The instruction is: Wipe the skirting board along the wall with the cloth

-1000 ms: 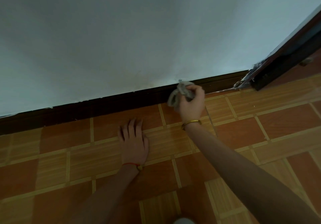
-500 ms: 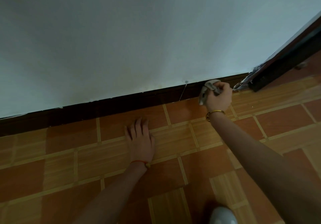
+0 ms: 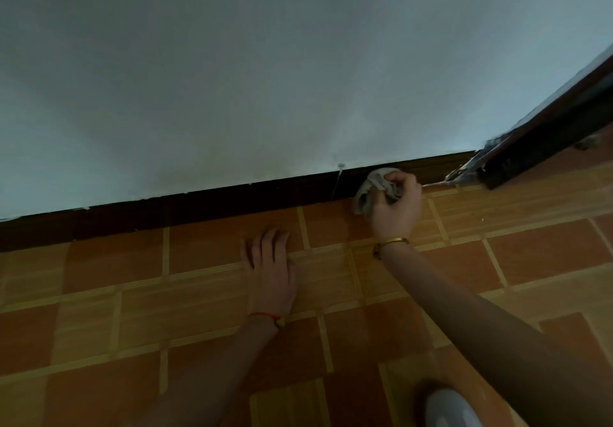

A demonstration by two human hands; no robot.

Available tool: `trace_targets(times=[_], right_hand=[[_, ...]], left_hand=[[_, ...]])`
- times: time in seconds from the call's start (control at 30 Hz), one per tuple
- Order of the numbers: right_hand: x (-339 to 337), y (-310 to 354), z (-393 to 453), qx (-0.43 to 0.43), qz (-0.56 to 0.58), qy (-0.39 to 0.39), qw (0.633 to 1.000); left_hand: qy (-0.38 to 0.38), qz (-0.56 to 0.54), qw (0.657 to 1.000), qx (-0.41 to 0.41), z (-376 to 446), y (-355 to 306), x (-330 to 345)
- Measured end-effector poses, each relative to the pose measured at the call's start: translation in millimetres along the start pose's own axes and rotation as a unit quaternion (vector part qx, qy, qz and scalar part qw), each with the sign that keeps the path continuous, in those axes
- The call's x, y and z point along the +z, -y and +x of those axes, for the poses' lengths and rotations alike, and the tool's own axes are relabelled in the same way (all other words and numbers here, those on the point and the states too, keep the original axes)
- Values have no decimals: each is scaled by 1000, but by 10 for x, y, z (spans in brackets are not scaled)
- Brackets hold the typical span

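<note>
Gripping a bunched grey cloth with curled fingers, the right hand presses it against the dark skirting board at the foot of a pale wall, near a door frame. The left hand lies flat, fingers straight, on the orange tiled floor, holding nothing.
</note>
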State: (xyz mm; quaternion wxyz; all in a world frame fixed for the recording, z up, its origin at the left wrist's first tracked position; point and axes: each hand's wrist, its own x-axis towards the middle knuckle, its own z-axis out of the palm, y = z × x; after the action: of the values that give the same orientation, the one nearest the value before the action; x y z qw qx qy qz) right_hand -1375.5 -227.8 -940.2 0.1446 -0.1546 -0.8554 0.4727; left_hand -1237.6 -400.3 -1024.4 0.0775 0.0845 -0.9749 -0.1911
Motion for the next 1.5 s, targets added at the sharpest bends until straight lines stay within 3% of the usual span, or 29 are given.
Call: trace_targets(times=[0.23, 0.3, 0.4, 0.53, 0.73, 0.9, 1.0, 1.27, 1.5], right_hand=[[-564, -386, 799, 22, -32, -144, 989], [-654, -435, 898, 10, -34, -151, 988], [-631, -444, 825, -27, -42, -108, 993], [-432, -472, 536, -61, -58, 7, 996], [-368, -711, 476, -133, -112, 129, 976], [-765, -919, 887, -75, -180, 108, 975], [-877, -1026, 1034, -82, -222, 123, 964], [-526, -811, 653, -87, -218, 153, 960], [-312, -679, 329, -165, -194, 229, 939]], left_hand=[[-5, 25, 1000, 16, 13, -165, 10], [-11, 34, 999, 6, 9, -201, 12], [-22, 25, 999, -16, -13, -296, -8], [-10, 19, 999, -32, -76, -376, -63], [41, 54, 996, -56, -189, -453, -215], [66, 75, 992, -76, -242, -576, -262], [60, 57, 994, -69, -261, -656, -203], [75, 18, 993, -89, -195, -811, -51], [82, 3, 994, -77, -104, -796, -9]])
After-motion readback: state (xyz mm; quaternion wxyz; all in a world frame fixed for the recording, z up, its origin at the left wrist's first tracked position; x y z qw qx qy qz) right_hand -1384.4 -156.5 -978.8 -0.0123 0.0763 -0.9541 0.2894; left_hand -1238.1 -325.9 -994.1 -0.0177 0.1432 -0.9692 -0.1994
